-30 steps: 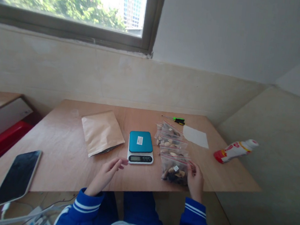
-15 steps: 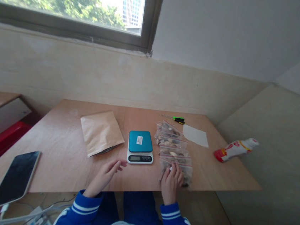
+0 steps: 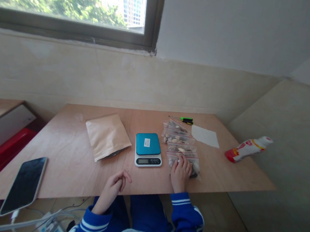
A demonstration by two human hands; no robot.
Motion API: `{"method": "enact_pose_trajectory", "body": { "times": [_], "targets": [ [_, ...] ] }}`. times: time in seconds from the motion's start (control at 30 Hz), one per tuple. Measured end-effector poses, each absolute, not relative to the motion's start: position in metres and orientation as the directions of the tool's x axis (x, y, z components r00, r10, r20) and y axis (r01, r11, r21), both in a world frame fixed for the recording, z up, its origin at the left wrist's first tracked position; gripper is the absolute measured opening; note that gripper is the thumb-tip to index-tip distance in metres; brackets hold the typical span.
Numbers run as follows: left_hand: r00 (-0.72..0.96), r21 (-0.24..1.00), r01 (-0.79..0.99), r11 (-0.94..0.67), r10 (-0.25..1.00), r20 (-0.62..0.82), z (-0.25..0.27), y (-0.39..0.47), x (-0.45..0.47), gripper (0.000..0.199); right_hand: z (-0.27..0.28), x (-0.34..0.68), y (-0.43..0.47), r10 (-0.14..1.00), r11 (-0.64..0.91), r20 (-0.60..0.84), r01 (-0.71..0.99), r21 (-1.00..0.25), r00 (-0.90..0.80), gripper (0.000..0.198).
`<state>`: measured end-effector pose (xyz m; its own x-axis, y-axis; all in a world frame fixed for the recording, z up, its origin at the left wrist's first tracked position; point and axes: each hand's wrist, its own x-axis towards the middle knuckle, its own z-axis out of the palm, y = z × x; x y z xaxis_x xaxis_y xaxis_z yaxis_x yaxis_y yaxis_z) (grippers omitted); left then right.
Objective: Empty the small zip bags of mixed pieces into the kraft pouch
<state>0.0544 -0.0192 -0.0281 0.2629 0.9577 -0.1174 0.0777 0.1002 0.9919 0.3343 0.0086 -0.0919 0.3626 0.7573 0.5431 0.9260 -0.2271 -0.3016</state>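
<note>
Right hand, mine (image 3: 181, 172): shifted from the side edge of the nearest clear plastic zip bag of dark and pale pieces (image 3: 194, 167) to lie over its upper face, fingers bent; whether they pinch the plastic I cannot tell. The bag now lies flat, which I judge brings it into line with three similar zip bags (image 3: 181, 148), overlapping beyond it.
Left hand, mine (image 3: 114, 185): drawn slightly back from the white kitchen scale with blue platform (image 3: 148, 145); empty, loosely curled.
Surface, pale wood (image 3: 67, 180): flat brown paper pouch (image 3: 108, 137), left of the scale; green- and black-handled tools (image 3: 186, 119); white paper sheet (image 3: 205, 136); red-and-white plastic bottle (image 3: 247, 149), right; dark-screened white tablet (image 3: 24, 185), near left corner, cable attached.
Room: grey-framed window (image 3: 70, 24) showing trees; beige lower wall (image 3: 120, 75); red object (image 3: 8, 145) at left.
</note>
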Motion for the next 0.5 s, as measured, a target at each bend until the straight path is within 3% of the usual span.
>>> {"method": "enact_pose_trajectory", "body": {
  "times": [0.3, 0.5],
  "targets": [
    [0.317, 0.988, 0.055, 0.142, 0.936, -0.152, -0.014, -0.032, 0.049, 0.017, -0.085, 0.341, 0.002, 0.714, -0.077, 0.587, 0.876, -0.475, 0.381, 0.042],
    [0.293, 0.988, 0.011, 0.155, 0.944, -0.152, -0.011, -0.040, 0.046, 0.019, -0.087, 0.329, -0.011, 0.680, -0.231, 0.569, 0.871, -0.432, 0.463, 0.050]
  ]
}}
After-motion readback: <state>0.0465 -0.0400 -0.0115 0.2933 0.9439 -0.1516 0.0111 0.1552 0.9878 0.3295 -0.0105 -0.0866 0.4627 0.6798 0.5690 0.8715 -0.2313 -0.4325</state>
